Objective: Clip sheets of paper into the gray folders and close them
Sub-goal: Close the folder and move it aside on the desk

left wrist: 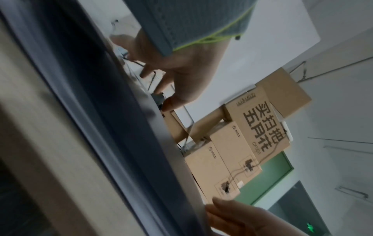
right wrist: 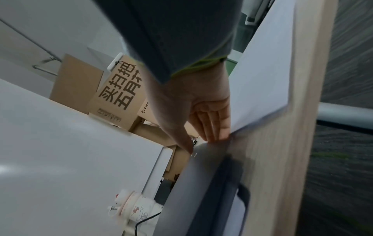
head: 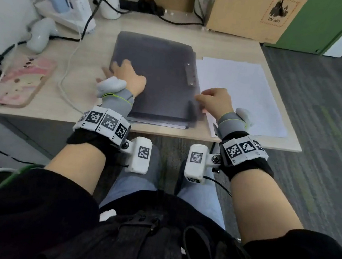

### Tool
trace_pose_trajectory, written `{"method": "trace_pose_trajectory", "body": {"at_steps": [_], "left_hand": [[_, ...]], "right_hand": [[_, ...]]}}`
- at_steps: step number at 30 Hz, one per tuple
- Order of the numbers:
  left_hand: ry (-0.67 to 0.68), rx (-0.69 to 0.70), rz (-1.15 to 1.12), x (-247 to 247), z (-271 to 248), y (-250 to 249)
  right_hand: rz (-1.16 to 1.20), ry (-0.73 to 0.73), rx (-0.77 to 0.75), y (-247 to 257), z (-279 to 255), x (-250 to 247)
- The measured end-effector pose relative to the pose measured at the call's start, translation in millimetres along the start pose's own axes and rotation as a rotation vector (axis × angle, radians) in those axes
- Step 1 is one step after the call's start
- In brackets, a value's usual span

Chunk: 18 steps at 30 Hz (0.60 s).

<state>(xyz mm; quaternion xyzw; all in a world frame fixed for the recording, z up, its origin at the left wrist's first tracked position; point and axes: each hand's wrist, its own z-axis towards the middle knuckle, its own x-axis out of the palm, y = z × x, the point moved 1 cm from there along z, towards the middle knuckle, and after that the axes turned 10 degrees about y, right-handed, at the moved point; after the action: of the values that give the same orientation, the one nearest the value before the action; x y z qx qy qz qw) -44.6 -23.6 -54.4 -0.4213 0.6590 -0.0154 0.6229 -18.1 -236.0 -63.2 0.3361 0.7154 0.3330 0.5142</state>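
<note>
Grip: left hand (head: 127, 74) lies flat, fingers spread and straight, palm down on the near-left part of the gray folder (head: 158, 68), pressing it to the desk (head: 104, 36); it holds nothing. Right hand (head: 216, 101) rests at the folder's near-right edge, fingers extended in the right wrist view, their tips touching the edge of the cover where it meets the paper; whether they have yet caught the cover cannot be told. Item: gray folder, closed or nearly so, lying flat at desk centre, a metal clip bar (head: 190, 74) showing along its right side; further gray edges beneath it suggest more folders stacked under. Item: sheets of paper (head: 242, 90), white, loose, flat on the desk just beside the folder on its right, partly under the right hand. Step judged in hand: opening the top folder, left hand steadying. Next move calls for the right fingertips to lift the cover clear, then bring a sheet under the clip bar.
</note>
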Motion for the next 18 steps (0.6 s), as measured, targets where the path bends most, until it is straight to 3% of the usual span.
{"method": "trace_pose_trajectory", "body": {"at_steps": [2, 4, 8, 13, 18], "left_hand": [[0.034, -0.099, -0.06, -9, 2, 23], [0.054, -0.094, -0.171, -13, 4, 34], [-0.021, 0.02, -0.337, -21, -2, 38], [0.023, 0.147, -0.802, -28, -7, 23], [0.065, 0.235, -0.998, -23, -13, -6]], "right_hand": [[0.008, -0.031, 0.036, 3, -2, 11], [0.036, -0.06, 0.067, 4, -2, 14], [0.053, -0.154, 0.086, 11, -5, 19], [0.207, -0.285, 0.051, 15, -7, 1], [0.295, -0.417, -0.006, 15, -6, -27]]}}
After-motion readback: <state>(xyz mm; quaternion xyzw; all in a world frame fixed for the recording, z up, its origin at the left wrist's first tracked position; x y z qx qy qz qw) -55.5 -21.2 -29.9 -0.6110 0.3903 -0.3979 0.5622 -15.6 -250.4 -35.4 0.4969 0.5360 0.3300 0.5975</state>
